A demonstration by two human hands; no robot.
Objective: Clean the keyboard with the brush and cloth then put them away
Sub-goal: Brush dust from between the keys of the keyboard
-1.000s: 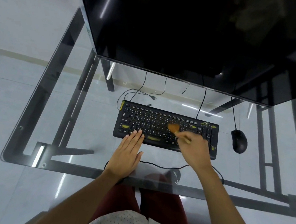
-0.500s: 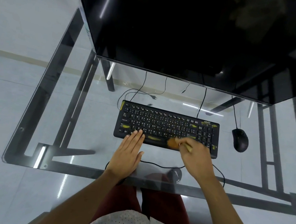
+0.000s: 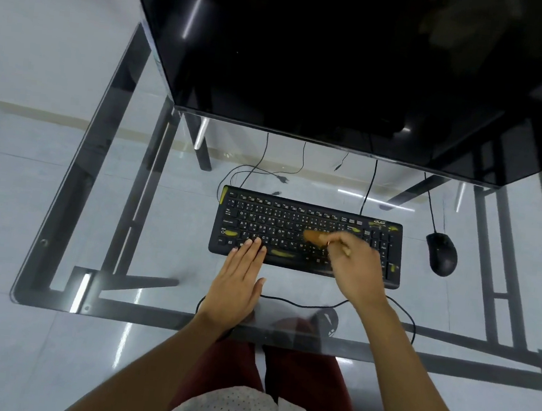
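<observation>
Home/office PC desk: glass table (image 3: 173, 228), monitor (image 3: 311, 59), keyboard (image 3: 295, 214), mouse (image 3: 442, 253).

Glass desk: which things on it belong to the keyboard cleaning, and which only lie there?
For the job:
- black keyboard with yellow marks
- small brown brush, in the right hand
- left hand, flat on the keyboard's front edge

Lying about:
- black computer mouse
- large black monitor

No cloth is visible.

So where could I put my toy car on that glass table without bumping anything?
The widest bare glass lies left of the keyboard, out to the table frame. A narrower strip sits between keyboard and mouse. In front it is crowded: left hand, right hand working the brush, and a looping cable.
</observation>
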